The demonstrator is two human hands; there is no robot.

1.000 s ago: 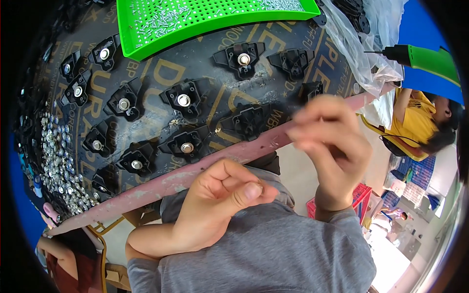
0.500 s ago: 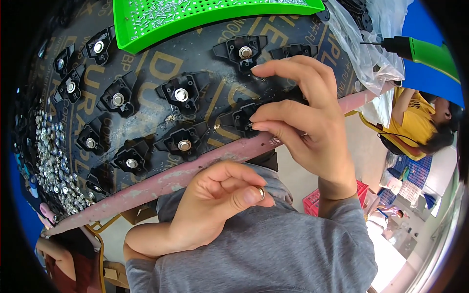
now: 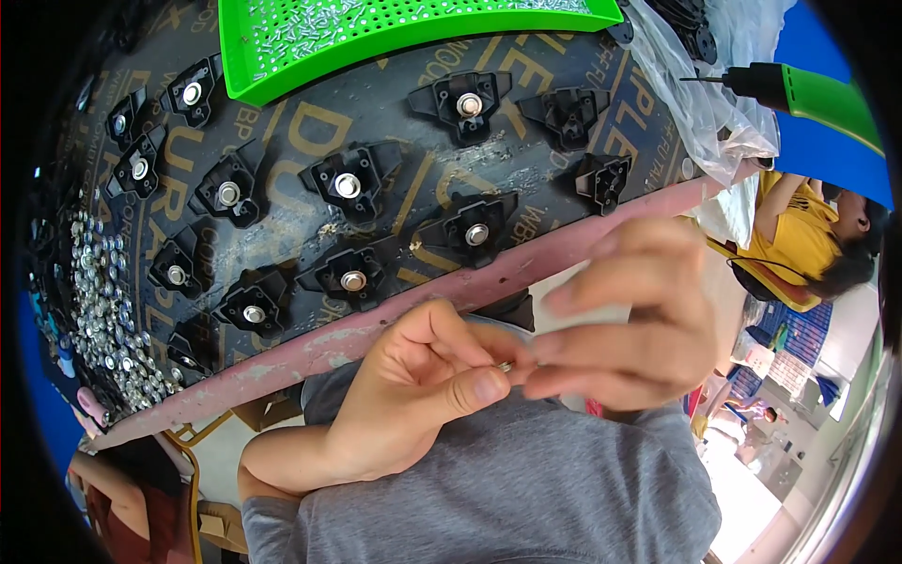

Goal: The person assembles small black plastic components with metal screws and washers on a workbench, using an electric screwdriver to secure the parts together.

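The right hand has swung back from the near black bracket to the left hand, and a silver disc now shows in that bracket

Taking clock directions from the left hand, its thumb and forefinger are clamped on a small shiny metal piece at 2 o'clock; the right hand, farther out that way, is too blurred to tell whether its fingers grip anything; the bracket lies at 12, the green tray of screws beyond it, the green-handled driver at 2
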